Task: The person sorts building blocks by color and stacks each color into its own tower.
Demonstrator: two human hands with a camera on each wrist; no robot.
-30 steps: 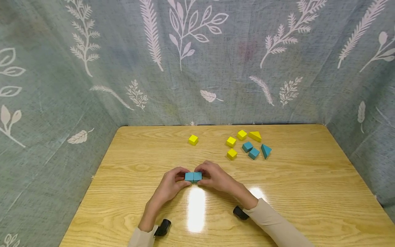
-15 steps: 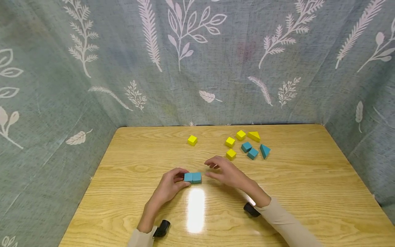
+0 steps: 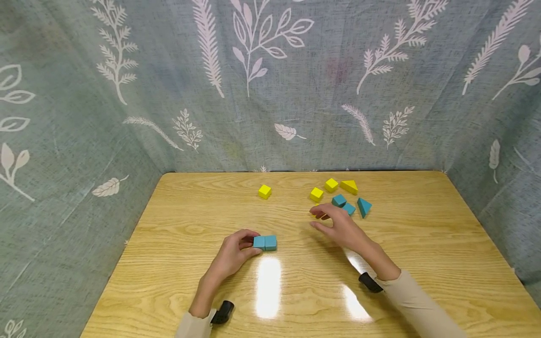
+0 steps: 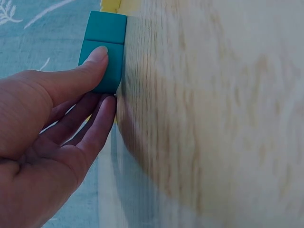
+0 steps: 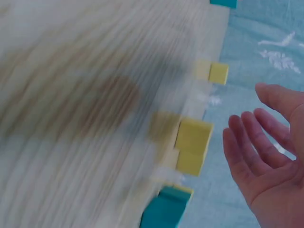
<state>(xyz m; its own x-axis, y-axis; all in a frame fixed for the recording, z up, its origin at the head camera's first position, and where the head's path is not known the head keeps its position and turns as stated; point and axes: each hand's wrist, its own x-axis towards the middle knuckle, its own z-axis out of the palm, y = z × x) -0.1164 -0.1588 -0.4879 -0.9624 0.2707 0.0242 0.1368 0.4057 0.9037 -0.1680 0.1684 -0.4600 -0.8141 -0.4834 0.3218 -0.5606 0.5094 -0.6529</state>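
Two blue cubes sit side by side on the table. My left hand pinches the left blue cube, thumb on its near face and fingers behind it. In the left wrist view, the thumb presses the nearer cube, and the other blue cube lies flush against it. My right hand holds nothing; its fingers are loosely bent and spread from the thumb. From the head view it overlaps a yellow cube, mostly hidden, and part of a blue cube.
Behind the right hand lie two yellow cubes, a yellow triangular block, another blue cube and a blue triangular block. A lone yellow cube stands farther left. Patterned cloth hangs along the wooden table's back and sides.
My right hand has let go of the right blue cube and moved right and away from me, to the loose blocks. The left hand keeps its place on the left cube.
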